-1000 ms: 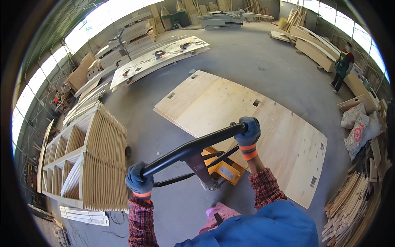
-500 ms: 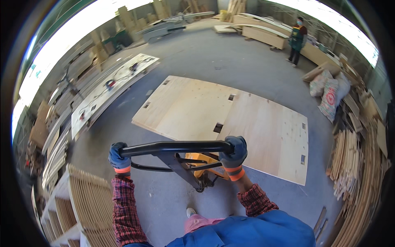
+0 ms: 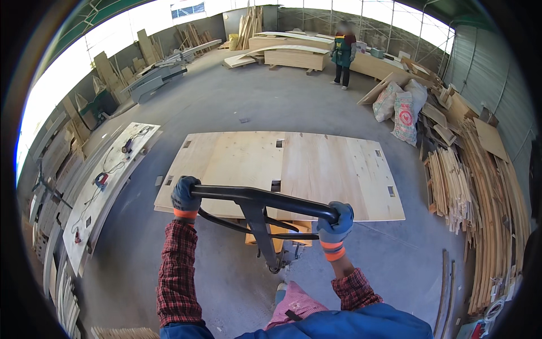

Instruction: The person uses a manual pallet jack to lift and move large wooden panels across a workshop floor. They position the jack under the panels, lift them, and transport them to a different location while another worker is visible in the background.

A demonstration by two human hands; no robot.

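A black pallet jack handle point(image 3: 257, 198) spans the space in front of me. My left hand point(image 3: 185, 195), in a blue glove with an orange cuff, is closed around its left end. The matching glove on my right hand point(image 3: 336, 223) wraps the right end, which sits lower and nearer. Below the bar shows part of the jack's yellow body point(image 3: 302, 231). Beyond it lies a broad plywood panel point(image 3: 333, 181) with several rectangular cut-outs; the jack's forks are hidden.
At left, a long board table point(image 3: 113, 181) carries power tools and cords. Timber strips point(image 3: 451, 186) and filled sacks point(image 3: 403, 116) line the right side. A person point(image 3: 342, 53) stands far off by stacked wood panels point(image 3: 296, 58). Slatted wood point(image 3: 124, 333) shows at the lower left edge.
My view has swung to the right. The handle has turned, its left end now higher and its right end lower. The plywood panel now lies squarer across the view. Both hands keep their grip.
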